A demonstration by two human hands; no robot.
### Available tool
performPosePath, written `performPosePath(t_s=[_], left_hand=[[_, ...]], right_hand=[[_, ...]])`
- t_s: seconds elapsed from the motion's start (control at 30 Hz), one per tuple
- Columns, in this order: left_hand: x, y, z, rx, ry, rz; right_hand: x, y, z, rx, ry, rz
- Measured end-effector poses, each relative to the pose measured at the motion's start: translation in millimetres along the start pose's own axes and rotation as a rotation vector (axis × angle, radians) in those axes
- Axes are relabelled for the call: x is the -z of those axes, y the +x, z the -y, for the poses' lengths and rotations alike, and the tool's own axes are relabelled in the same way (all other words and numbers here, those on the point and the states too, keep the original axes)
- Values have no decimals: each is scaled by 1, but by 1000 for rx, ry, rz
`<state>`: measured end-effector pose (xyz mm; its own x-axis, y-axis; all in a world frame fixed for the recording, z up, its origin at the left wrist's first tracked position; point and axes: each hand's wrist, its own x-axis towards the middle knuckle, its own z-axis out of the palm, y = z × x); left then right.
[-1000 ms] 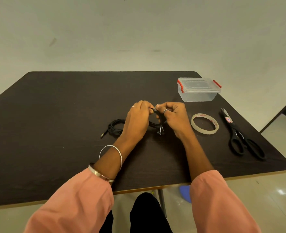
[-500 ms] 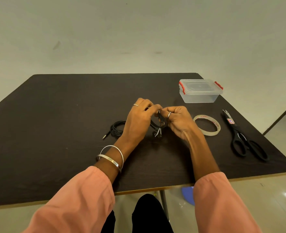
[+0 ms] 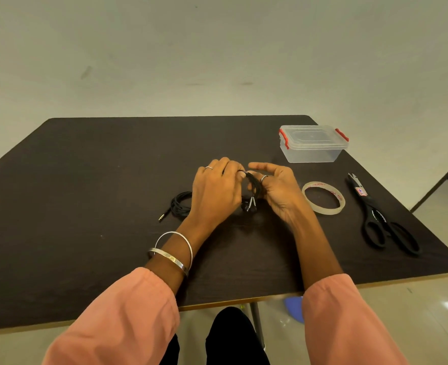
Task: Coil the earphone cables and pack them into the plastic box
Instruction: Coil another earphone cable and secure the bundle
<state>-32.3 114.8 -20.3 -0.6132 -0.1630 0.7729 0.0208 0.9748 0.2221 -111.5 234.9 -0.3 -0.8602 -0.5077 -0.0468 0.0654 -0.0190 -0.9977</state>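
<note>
A black earphone cable [image 3: 254, 187] is bunched between my two hands at the table's middle, its two earbuds [image 3: 249, 206] hanging down onto the table. My left hand [image 3: 215, 191] pinches the top of the bundle. My right hand [image 3: 275, 191] holds the bundle wrapped around its fingers, with the index finger stretched out. A second black earphone cable [image 3: 180, 204] lies coiled on the table left of my left hand, its plug [image 3: 162, 216] pointing left. The clear plastic box [image 3: 311, 144] with red clips stands shut at the back right.
A roll of clear tape [image 3: 323, 197] lies right of my right hand. Black scissors [image 3: 380, 217] lie further right near the table's right edge. The dark table [image 3: 86, 180] extends to the left and front.
My right hand's fingers have spread and its index finger has straightened out. The cable bundle now stands more upright between the hands. The hands stay in the same place.
</note>
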Motion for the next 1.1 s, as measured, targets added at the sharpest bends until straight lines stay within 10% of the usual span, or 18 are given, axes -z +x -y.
performPosePath(t_s=[0.3, 1.1], left_hand=[[1, 4, 9, 244, -245, 93], [11, 11, 10, 615, -677, 251]], right_hand=[[7, -4, 1, 217, -46, 223], [2, 5, -16, 969, -697, -127]])
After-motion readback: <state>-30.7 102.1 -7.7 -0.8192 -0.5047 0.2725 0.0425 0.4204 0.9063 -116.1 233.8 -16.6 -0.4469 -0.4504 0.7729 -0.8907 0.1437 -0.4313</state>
